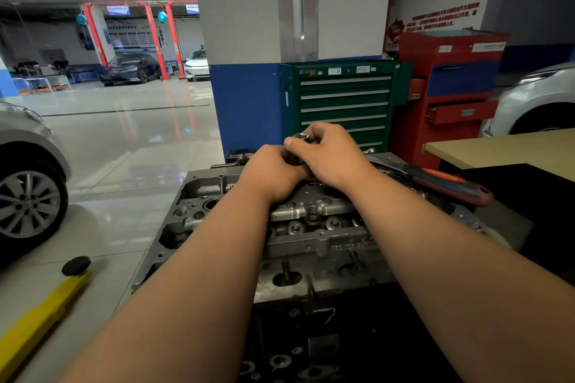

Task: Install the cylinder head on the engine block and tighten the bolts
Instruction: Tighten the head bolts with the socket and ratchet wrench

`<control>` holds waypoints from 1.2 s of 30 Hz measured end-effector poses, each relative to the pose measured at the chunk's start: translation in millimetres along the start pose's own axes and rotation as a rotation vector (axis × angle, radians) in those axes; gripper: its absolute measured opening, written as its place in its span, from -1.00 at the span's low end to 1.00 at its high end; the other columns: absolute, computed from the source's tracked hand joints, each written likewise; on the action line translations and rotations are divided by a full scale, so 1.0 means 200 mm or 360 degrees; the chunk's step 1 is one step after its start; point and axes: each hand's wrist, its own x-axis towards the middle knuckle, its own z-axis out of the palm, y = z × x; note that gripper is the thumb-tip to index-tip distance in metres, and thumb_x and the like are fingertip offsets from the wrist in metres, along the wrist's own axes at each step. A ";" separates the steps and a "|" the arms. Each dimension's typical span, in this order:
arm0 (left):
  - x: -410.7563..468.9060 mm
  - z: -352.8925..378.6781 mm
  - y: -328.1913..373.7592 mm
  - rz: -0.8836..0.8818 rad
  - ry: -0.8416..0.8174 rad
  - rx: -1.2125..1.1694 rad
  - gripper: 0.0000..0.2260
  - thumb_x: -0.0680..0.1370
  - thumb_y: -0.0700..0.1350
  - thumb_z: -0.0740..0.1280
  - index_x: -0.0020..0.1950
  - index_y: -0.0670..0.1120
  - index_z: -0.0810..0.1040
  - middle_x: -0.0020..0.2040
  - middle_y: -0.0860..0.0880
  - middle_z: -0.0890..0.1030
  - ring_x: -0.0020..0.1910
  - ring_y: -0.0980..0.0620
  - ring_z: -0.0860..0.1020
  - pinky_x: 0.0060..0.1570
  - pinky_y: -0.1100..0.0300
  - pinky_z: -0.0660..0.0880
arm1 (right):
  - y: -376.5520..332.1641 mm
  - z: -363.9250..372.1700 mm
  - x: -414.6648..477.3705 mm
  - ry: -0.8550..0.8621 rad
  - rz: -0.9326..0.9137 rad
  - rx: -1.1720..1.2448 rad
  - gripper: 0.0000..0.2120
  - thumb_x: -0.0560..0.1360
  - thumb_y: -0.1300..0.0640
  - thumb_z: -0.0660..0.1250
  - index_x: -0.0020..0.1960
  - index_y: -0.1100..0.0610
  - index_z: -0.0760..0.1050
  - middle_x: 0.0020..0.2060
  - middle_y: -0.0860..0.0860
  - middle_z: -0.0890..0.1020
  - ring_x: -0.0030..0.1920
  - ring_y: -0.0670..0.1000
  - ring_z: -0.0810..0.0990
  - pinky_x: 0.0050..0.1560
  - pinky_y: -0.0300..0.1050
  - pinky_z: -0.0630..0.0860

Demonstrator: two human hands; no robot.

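1. Workshop bay with a pale gloss floor. A yellow lift arm [40, 317] lies at lower left.
2. Cylinder head [311, 239]: centre, seated on the dark engine block [289, 357], valve side up. Its long axis runs across the view, left to right. Judged heavy, rigid cast metal, probably oily. Lift it by both ends, not by the studs.
3. Left hand [273, 172]: on the head's far middle, touching the other hand. Its fingers are curled; what they clasp, if anything, is hidden.
4. Right hand [326, 155]: finger and thumb pinch a bright socket tool [301, 136], which stands upright with its open end up.
5. Green tool cabinet [342, 102]: behind the hands.
6. Wrench [448, 182]: red-and-black handle, lying at the head's right end with the handle pointing right.
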 end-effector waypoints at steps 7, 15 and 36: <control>0.01 0.01 0.00 -0.0078 0.0024 -0.0020 -0.80 0.41 -0.04 0.45 -0.28 -0.14 0.55 -0.38 -0.03 0.53 -0.38 0.06 0.44 -0.33 0.18 0.38 | 0.02 -0.03 -0.01 -0.0128 -0.0080 0.0091 -0.94 0.52 0.09 0.37 -0.03 0.05 0.58 -0.27 -0.17 0.60 -0.34 -0.38 0.52 -0.33 -0.55 0.36; 0.01 0.00 -0.01 0.0016 0.0127 -0.0164 -0.80 0.39 -0.05 0.48 -0.27 -0.14 0.56 -0.39 0.03 0.54 -0.41 0.11 0.45 -0.36 0.23 0.39 | 0.00 -0.03 -0.02 0.0003 -0.0139 0.0215 -0.97 0.51 0.11 0.38 -0.09 0.06 0.58 -0.30 -0.13 0.63 -0.33 -0.31 0.56 -0.27 -0.47 0.44; -0.27 -0.02 0.05 0.0152 0.0143 -0.0211 -0.70 0.46 0.03 0.45 -0.38 -0.05 0.45 -0.53 0.12 0.40 -0.52 0.17 0.31 -0.49 0.36 0.25 | -0.10 -0.09 -0.10 -0.0252 -0.0167 0.0416 -0.74 0.52 0.07 0.34 -0.32 0.11 0.52 -0.42 0.00 0.49 -0.34 -0.06 0.45 -0.21 -0.13 0.41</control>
